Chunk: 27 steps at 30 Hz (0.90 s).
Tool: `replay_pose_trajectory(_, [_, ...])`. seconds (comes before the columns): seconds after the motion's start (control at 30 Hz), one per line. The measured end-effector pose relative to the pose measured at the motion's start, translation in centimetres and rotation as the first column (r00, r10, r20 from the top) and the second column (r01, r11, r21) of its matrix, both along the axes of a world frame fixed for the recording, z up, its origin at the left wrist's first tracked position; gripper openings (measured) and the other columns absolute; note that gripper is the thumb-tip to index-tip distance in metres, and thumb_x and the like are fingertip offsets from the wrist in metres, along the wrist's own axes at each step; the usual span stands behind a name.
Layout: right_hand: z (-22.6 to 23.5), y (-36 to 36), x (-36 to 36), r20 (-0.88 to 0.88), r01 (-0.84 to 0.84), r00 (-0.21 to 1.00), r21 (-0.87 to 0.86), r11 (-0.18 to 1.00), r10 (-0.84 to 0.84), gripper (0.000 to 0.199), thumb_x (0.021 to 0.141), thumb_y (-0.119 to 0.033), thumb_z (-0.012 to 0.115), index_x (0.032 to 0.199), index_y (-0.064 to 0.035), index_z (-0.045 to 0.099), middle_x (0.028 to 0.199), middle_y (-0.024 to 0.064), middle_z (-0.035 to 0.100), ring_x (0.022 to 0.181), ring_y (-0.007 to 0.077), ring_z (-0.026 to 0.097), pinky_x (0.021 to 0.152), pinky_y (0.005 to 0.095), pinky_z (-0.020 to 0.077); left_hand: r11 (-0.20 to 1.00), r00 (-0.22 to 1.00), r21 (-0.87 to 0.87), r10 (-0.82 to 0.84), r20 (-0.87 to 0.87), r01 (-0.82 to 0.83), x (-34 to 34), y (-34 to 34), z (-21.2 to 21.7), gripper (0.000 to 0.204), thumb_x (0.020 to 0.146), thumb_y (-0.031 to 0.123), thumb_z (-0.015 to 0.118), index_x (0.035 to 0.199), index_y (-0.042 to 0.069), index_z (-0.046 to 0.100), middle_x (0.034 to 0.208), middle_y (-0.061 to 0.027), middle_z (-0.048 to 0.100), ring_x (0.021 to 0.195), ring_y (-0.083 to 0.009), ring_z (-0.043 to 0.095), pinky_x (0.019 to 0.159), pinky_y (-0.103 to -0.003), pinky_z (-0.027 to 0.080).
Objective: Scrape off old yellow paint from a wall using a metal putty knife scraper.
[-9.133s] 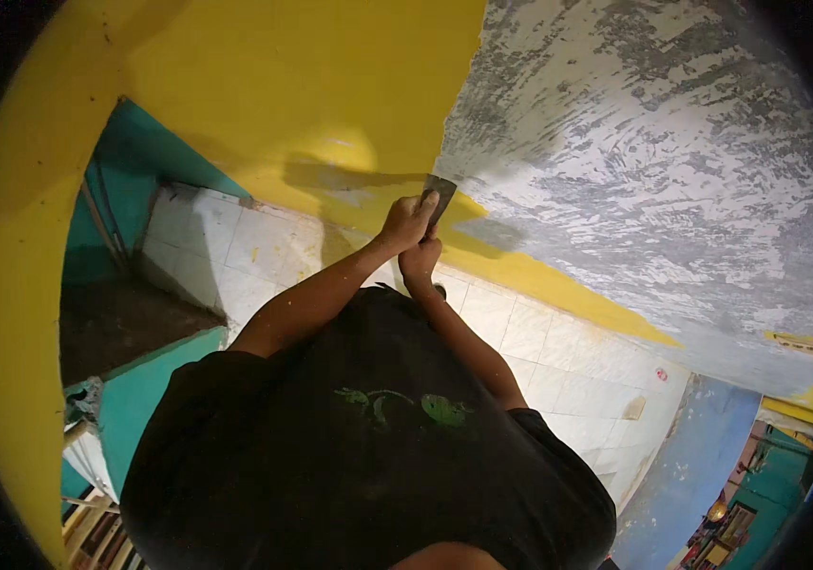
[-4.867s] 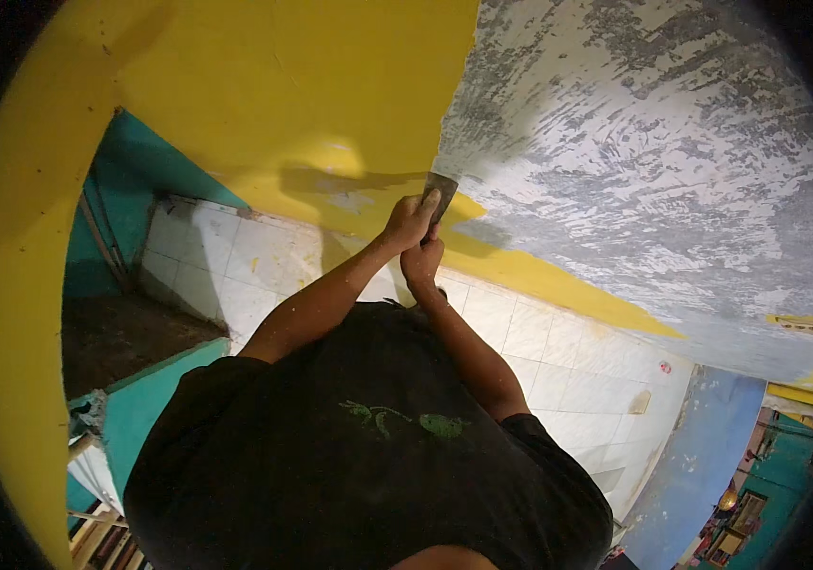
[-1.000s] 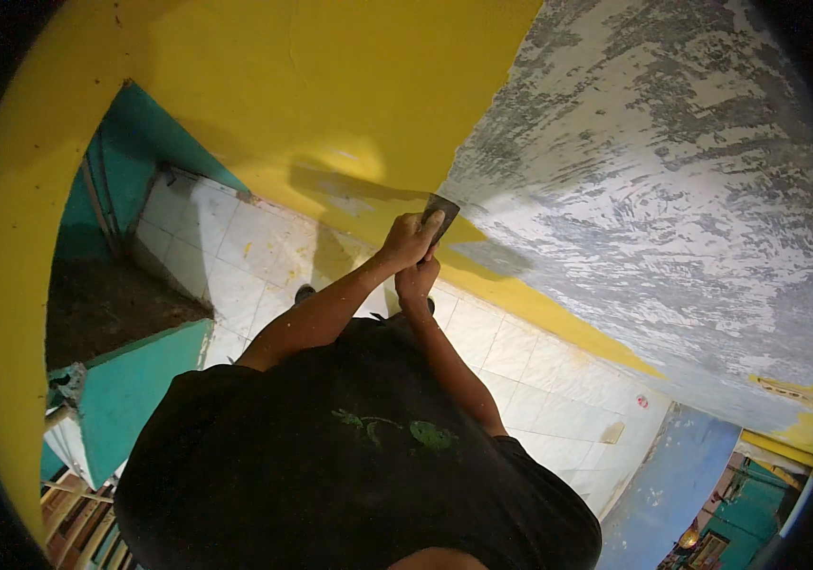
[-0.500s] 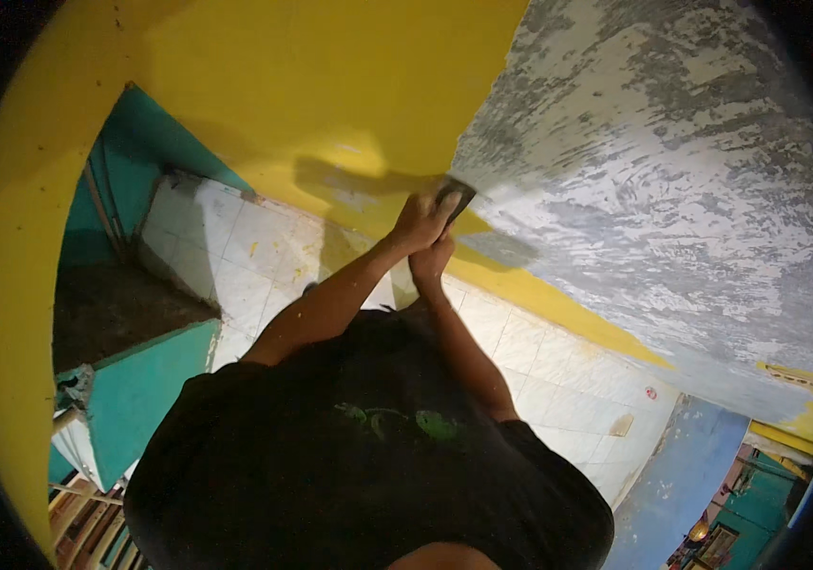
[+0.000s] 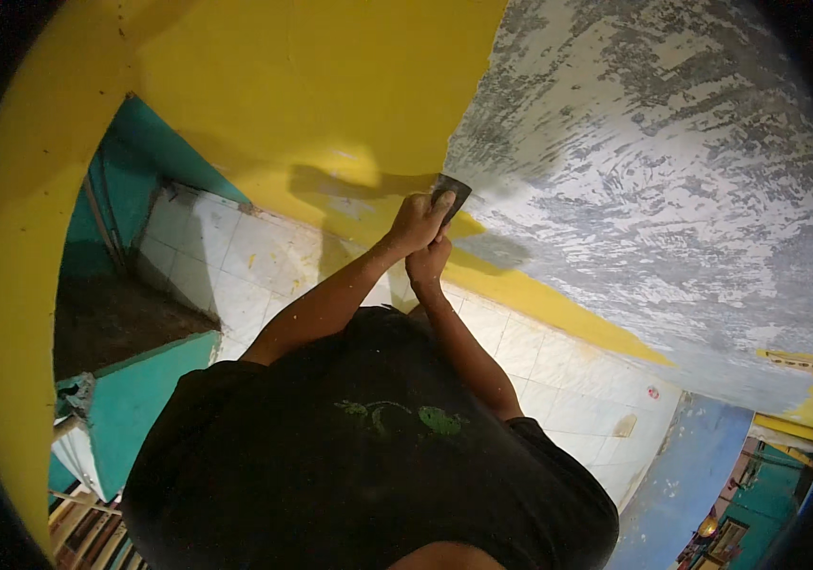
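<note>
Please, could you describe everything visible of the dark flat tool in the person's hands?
The flat tool is dark grey, almost black, with a broad blade that looks metal. Its lower part is hidden: the left hand holds it, thumb on the blade; the right hand closes just below, apparently around the handle. Its far end tilts rightward, in front of where yellow paint meets scraped wall; whether it touches is unclear.

texts, labels: none readable | numbers, signs: none readable (green shirt print [image 5: 440,421] included)
</note>
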State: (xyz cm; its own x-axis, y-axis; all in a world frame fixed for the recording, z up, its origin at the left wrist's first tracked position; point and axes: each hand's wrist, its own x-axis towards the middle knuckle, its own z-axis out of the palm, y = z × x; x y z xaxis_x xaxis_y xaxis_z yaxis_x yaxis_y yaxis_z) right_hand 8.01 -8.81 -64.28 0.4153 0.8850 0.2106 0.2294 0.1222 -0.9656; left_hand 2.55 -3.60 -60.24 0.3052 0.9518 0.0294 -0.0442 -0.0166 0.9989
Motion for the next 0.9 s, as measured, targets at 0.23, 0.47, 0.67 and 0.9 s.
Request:
replay_pose_trajectory(0.23, [-3.5,-2.4,0.0,-0.046,0.006,0.999,-0.186,0.983,-0.015,0.031,0.083,-0.024,0.054,0.072,0.0052,0.049,0.061,0.0159,0.055,0.061,0.0194,0.053,0.055,0.0364,0.0408,0.982,0.999,-0.183,-0.048,-0.006,0.046,0.0,-1.4,-3.0,0.055,0.089,0.045,0.041,0.052,0.004,0.044,0.043,-0.0053,0.045,0.039,-0.0154,0.048,0.04,-0.032,0.039])
replay_pose_trajectory(0.47, [-2.3,-2.2,-0.4,0.058,0.066,0.997,-0.24,0.969,-0.054,0.035,0.084,-0.027,0.052,0.074,0.0061,0.049,0.063,0.0181,0.055,0.057,0.021,0.05,0.055,0.0344,0.0405,0.973,0.997,-0.219,-0.066,0.027,0.07,-0.2,-1.1,-3.5,0.052,0.088,0.044,0.043,0.058,0.003,0.048,0.046,-0.0054,0.046,0.038,-0.0139,0.048,0.039,-0.031,0.038])
replay_pose_trajectory(0.67, [-2.4,-1.6,0.3,0.017,-0.029,0.999,-0.066,0.997,0.03,0.033,0.084,-0.026,0.052,0.074,0.0046,0.047,0.059,0.0196,0.051,0.051,0.0231,0.045,0.05,0.0375,0.0374,0.981,0.994,-0.172,-0.073,0.087,0.087,0.0,-0.8,-2.5,0.053,0.089,0.045,0.042,0.056,0.004,0.046,0.045,-0.0049,0.045,0.04,-0.0145,0.048,0.041,-0.03,0.037])
replay_pose_trajectory(0.9, [-3.5,-1.7,0.3,-0.086,-0.035,0.996,-0.241,0.97,0.014,0.026,0.084,-0.02,0.054,0.073,0.0033,0.047,0.067,0.0124,0.056,0.062,0.0166,0.048,0.056,0.0333,0.0397,0.991,0.997,-0.127,-0.047,-0.064,0.038,-0.4,-1.1,-0.7,0.059,0.087,0.047,0.041,0.048,0.003,0.049,0.039,-0.0039,0.046,0.037,-0.0158,0.049,0.041,-0.031,0.04])
